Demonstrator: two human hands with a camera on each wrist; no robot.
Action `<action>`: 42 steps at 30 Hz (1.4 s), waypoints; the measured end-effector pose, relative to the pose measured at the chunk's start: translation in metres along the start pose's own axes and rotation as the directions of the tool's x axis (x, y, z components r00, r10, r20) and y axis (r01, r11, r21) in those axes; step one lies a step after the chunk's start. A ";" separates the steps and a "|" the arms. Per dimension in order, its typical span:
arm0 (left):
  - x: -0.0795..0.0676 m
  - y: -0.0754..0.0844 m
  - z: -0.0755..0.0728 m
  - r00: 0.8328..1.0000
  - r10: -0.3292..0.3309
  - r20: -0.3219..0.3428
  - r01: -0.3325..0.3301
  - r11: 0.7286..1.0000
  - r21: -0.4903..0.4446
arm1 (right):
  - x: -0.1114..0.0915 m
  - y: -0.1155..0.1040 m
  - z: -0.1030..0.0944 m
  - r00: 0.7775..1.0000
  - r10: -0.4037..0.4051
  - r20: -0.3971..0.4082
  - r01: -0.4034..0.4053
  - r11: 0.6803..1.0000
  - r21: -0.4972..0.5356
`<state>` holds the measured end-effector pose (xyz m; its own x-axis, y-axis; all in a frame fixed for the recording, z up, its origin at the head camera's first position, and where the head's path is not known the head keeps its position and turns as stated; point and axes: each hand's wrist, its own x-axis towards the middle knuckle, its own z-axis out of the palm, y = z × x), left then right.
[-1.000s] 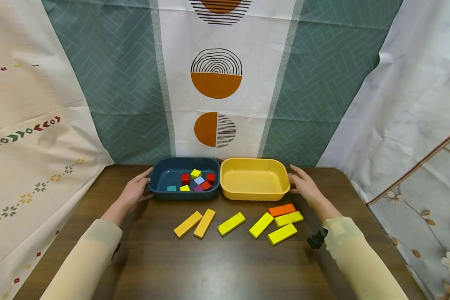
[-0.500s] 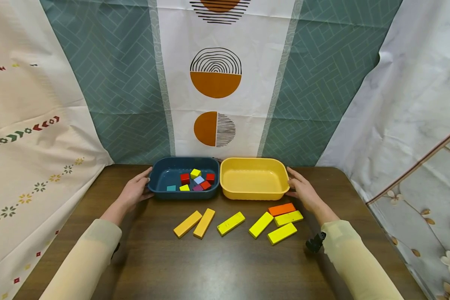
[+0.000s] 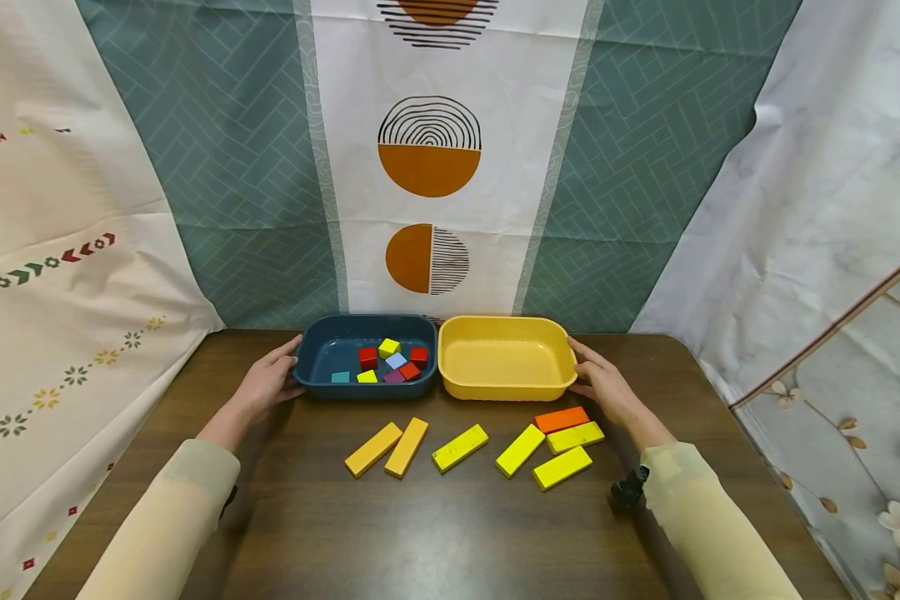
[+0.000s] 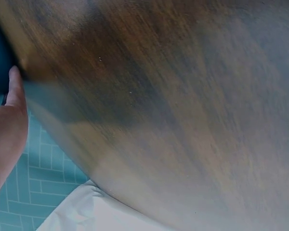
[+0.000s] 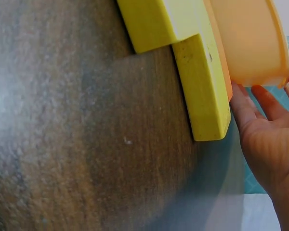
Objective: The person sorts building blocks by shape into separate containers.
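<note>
My left hand (image 3: 267, 386) rests against the left end of a dark blue bin (image 3: 367, 391), its fingers fairly straight. Inside that bin lie several small cubes and flat pieces, among them a red cube (image 3: 368, 358) and a yellow cube (image 3: 389, 347). Touching the blue bin's right side is a yellow bin (image 3: 504, 390) with nothing in it. At its right end, the extended fingers of my right hand (image 3: 606, 388) touch the wall. The right wrist view shows those fingertips against the bin's wall; in the left wrist view only part of the left hand (image 4: 7, 127) is visible.
In front of the bins lie two orange-yellow blocks (image 3: 373, 450), several yellow blocks (image 3: 460, 448) and an orange-red block (image 3: 562, 419). The nearest of these sit close to the right forearm. A patterned cloth (image 3: 429, 167) hangs behind the wooden table (image 3: 390, 542).
My right hand has moved slightly left, onto the end of the yellow bin. The left hand stays against the blue bin, and the blocks have not moved on the table.
</note>
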<state>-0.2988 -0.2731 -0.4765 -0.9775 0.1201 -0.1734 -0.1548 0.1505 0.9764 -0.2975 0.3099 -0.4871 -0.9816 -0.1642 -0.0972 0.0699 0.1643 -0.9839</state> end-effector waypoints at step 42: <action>-0.092 0.060 0.019 0.888 0.458 -0.045 -0.395 0.808 0.437 | -0.003 -0.001 0.002 0.999 -0.017 0.031 0.016 1.000 0.010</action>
<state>-0.2153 -0.2564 -0.4045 -0.9451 0.1312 0.2993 0.3236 0.5027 0.8016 -0.2944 0.3084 -0.4864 -0.9767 -0.1969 -0.0853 0.0557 0.1517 -0.9869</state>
